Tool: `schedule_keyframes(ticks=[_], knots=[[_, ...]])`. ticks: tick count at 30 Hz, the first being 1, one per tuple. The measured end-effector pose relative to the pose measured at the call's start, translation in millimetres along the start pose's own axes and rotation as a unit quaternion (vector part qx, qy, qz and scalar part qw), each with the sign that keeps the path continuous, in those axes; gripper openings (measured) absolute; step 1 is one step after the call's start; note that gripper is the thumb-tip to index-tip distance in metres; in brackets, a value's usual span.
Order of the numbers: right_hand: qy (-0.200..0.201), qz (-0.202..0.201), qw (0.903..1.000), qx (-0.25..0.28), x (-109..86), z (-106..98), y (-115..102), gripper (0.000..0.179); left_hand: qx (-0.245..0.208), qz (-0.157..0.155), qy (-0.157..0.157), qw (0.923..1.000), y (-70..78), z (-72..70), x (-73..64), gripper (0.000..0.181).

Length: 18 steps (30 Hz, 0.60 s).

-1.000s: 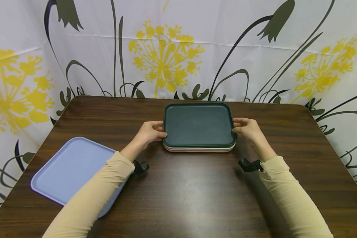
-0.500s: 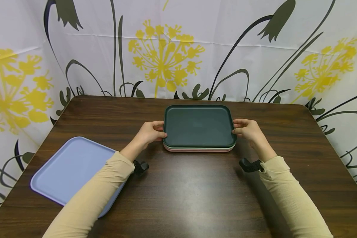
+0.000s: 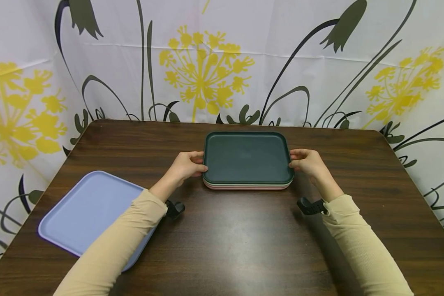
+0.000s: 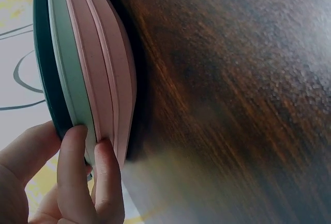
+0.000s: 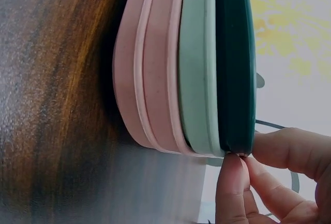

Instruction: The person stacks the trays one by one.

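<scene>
At the far left, beside the surface's left edge, a lavender tray point(image 3: 92, 209) lies flat, its right part hidden under my left sleeve point(image 3: 112, 244). A black strap point(image 3: 175, 209) is at that wrist. Next comes my left hand point(image 3: 186, 165), its fingers narrow, holding the left side of a stack near the back edge of the surface point(image 3: 244, 230). My thumb tip rests on the rim of the dark green tray point(image 3: 246, 156) at the top. From the head view I make out only a thin pale and pink edge below it; both wrist views show the layers: a light green tray point(image 5: 196, 63), then an upper pink tray point(image 5: 156, 63), then a lower pink tray point(image 5: 125, 63). The left wrist view also shows one finger against the pink sides. On the stack's right side my right hand point(image 3: 308, 164) pinches the dark green tray's rim, its fingers close together, as the right wrist view shows more clearly. Rightmost are another strap point(image 3: 311, 205) and my right sleeve point(image 3: 362, 242).
</scene>
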State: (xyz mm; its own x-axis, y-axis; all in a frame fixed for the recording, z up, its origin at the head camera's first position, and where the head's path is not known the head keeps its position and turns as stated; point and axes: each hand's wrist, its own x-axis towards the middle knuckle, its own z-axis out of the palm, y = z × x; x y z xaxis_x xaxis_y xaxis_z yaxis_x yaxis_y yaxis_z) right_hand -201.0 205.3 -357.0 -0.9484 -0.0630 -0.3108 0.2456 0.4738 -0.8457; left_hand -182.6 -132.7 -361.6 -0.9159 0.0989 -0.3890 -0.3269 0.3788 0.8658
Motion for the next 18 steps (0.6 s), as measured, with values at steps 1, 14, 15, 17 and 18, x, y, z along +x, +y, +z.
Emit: schedule_keyframes(ticks=[1, 14, 15, 17, 18], knots=[[0.000, 0.000, 1.0000, 0.001, 0.2, 0.1, 0.3, 0.053, 0.000, 0.000, 0.000, 1.0000, -0.2, 0.1, 0.2, 0.061], [-0.001, -0.002, 1.0000, 0.004, 0.9, 0.9, 1.5, 0.052, 0.019, 0.015, 0.005, 0.9997, 1.6, 0.5, -1.4, 0.058], [-0.001, -0.002, 1.0000, 0.003, 1.0, 1.0, 1.7, 0.052, 0.021, 0.015, 0.005, 0.9997, 1.6, 0.5, -1.5, 0.058], [-0.001, -0.004, 1.0000, 0.002, 1.3, 1.1, 2.2, 0.052, 0.023, 0.016, 0.004, 0.9996, 1.3, 0.4, -1.6, 0.057], [-0.002, -0.005, 1.0000, 0.000, 1.5, 1.1, 2.5, 0.053, 0.026, 0.018, 0.003, 0.9995, 1.2, 0.6, -1.5, 0.057]])
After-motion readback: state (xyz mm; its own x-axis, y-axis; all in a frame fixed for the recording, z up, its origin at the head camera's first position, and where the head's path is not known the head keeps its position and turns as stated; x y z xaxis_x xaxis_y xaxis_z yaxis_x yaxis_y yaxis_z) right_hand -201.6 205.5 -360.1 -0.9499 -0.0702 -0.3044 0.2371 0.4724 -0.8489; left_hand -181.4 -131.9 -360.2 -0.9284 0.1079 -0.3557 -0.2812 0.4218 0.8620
